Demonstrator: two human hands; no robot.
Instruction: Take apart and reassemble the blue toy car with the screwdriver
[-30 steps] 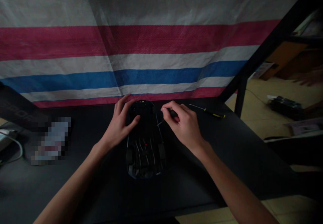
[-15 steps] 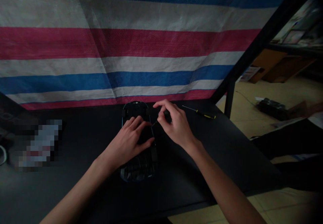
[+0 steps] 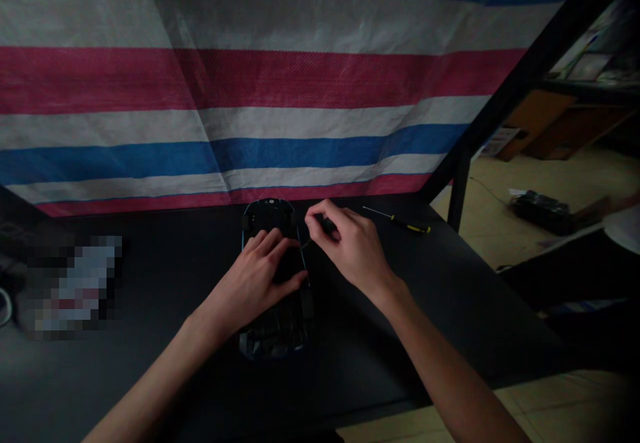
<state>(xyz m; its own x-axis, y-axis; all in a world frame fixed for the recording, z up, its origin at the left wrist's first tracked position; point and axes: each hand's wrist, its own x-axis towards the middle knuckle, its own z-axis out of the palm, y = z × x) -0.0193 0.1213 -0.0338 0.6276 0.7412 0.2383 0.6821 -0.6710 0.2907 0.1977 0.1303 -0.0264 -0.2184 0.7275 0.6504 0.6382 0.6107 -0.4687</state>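
Observation:
A dark toy car [image 3: 274,336] with blue edging lies with its underside up on the black table [image 3: 200,376]. Across its middle rests my left hand [image 3: 263,263], fingers over the body and thumb along the right side, holding it down. Just right of the car, my right hand [image 3: 345,240] is closed around a dark handle, mostly hidden by the fingers. From it a thin shaft, like that of a screwdriver [image 3: 306,246], points left to the car's right edge beside my left fingertips. Whether the tip touches the car I cannot tell.
A second screwdriver [image 3: 410,226], yellow and black, lies at the right rear of the table. A blurred-out pale item [image 3: 85,283] is at the left. Behind hangs a striped tarp [image 3: 300,83]. A person's dark-clothed leg [image 3: 560,276] is at the right.
My right index finger, stretched out before, has curled in toward the thumb around the dark handle. The left hand and the car keep their places; the view has shifted slightly.

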